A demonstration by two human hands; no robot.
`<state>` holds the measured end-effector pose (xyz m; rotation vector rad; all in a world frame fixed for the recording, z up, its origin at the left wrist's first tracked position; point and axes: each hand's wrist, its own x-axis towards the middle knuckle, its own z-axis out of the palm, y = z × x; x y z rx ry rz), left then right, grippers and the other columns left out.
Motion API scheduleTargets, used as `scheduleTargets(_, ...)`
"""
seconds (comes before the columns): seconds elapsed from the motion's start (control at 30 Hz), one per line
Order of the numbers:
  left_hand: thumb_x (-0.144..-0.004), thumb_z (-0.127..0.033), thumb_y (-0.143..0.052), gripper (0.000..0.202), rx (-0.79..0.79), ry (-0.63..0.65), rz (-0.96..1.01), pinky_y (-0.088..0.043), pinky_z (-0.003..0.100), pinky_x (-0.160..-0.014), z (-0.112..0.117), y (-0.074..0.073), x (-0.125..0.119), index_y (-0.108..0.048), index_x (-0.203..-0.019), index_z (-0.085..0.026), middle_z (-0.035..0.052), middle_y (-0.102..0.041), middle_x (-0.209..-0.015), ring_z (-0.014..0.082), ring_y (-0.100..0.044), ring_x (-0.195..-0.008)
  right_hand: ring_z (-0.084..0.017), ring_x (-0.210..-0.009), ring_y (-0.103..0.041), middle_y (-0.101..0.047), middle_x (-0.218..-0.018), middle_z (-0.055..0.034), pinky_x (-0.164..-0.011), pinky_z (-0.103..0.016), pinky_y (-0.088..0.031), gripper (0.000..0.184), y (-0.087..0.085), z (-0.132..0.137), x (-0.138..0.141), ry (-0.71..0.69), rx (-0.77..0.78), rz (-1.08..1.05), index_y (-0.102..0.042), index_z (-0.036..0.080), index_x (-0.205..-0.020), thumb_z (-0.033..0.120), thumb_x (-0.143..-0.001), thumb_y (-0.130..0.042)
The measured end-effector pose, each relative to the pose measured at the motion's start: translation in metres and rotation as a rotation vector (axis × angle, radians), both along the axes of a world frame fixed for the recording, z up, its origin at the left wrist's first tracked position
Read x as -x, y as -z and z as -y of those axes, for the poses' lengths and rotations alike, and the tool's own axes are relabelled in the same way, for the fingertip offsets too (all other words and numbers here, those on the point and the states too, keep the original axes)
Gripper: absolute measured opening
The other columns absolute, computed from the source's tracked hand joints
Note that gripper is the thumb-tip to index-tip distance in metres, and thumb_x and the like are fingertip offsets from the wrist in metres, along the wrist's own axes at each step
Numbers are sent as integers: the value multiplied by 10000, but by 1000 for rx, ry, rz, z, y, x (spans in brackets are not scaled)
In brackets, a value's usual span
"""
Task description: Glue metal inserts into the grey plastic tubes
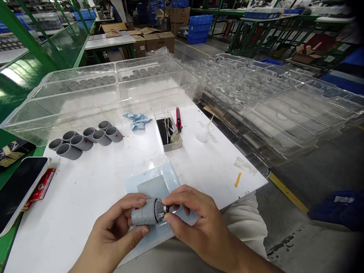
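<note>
A grey cylindrical housing (145,213) with a small red mark lies on its side in my left hand (118,222), fingers and thumb wrapped around it. At its right-hand end, my right hand (196,220) pinches a small metallic and dark part (165,209) between thumb and forefinger. That part sits at the housing's opening; my fingertips partly hide it, so its exact kind is unclear. Both hands are above a light blue sheet (131,184) with a grey rectangular pad (153,186) on it.
Several grey tubes (81,142) stand at the left, near a blue cloth (137,120). A small box (172,146) holds tweezers and a glass bottle, beside a red cutter (178,119). A white dropper bottle (201,134), a phone (22,189) and clear trays (85,100) surround the work area.
</note>
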<state>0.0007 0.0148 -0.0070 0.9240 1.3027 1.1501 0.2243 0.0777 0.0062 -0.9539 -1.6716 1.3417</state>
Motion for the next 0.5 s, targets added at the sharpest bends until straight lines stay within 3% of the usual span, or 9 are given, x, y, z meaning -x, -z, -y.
scheduleTargets(0.5,-806,-193,-865,296,1,14,7,-606,274,-887,0,-2,0,-794,-1067,-314,64,-727,-1223,269,-692,-1164,-141,-838,-670,-725,-944,-15,-749,-253,-555,201,-1,1,0,-23,42,17,-773,238,-1063,196,-869,-737)
